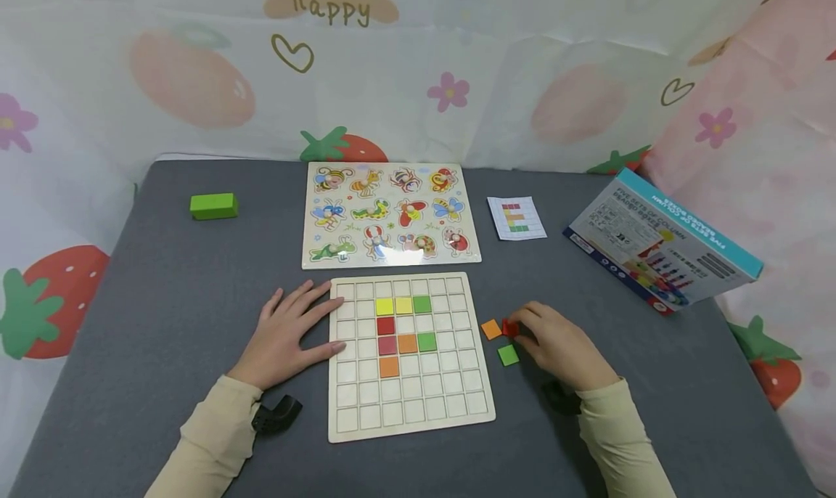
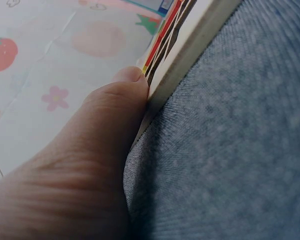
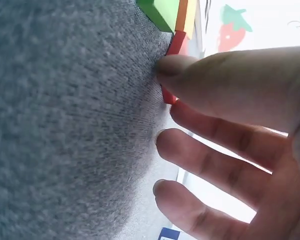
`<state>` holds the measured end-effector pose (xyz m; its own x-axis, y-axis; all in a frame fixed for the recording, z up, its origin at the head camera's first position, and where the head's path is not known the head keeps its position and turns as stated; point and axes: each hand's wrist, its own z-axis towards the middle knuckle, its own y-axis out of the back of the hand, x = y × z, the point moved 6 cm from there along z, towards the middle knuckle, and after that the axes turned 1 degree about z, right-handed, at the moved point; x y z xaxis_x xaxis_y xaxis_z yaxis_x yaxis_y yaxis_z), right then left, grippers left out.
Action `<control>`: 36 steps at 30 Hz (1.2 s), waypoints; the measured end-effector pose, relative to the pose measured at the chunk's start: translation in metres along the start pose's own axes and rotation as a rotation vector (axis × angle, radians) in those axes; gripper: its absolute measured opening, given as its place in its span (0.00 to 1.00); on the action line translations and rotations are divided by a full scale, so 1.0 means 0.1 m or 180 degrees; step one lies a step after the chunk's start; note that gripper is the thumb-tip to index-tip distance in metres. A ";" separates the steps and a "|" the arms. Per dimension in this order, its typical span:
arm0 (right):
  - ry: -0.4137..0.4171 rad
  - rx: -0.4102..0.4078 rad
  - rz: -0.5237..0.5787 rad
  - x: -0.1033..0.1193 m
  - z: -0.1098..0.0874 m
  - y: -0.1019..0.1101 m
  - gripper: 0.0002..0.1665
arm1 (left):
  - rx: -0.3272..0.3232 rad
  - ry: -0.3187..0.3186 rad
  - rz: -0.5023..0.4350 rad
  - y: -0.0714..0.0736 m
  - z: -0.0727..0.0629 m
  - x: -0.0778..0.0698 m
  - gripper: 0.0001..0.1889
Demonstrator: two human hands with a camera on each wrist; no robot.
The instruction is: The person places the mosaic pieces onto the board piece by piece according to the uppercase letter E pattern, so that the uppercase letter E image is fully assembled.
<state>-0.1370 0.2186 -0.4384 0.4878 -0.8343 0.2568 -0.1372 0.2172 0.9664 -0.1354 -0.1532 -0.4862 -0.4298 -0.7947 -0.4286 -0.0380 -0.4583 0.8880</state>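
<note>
My left hand (image 1: 281,342) lies with spread fingers at the left edge of the wooden grid board (image 1: 423,390), its thumb and fingertips touching the rim. In the left wrist view the thumb (image 2: 102,115) presses against the board's side. On the board sit several square tiles: yellow (image 1: 384,306), green (image 1: 421,304), red (image 1: 386,326), pinkish red (image 1: 387,345) and orange (image 1: 389,367). To the right of the board, my right hand (image 1: 564,345) pinches a red tile (image 3: 177,42) between thumb and index finger, at the tabletop. An orange tile (image 1: 491,329) and a green tile (image 1: 507,355) lie beside it.
Behind the grid board lies an insect puzzle board (image 1: 392,226). A small pattern card (image 1: 517,218) and a tilted product box (image 1: 660,240) are at the right. One green block (image 1: 214,206) stands far left on the grey table (image 1: 261,229). A printed curtain (image 1: 496,62) hangs behind.
</note>
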 end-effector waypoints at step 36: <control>0.1446 -0.0029 0.0145 1.16 0.23 -0.15 0.11 | -0.0007 0.0003 -0.0024 -0.01 0.00 0.01 0.38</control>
<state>-0.0985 0.1072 -0.4234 0.8105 -0.5174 0.2747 -0.1606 0.2546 0.9536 -0.1355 -0.1537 -0.4870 -0.4286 -0.7916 -0.4355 -0.0394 -0.4651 0.8844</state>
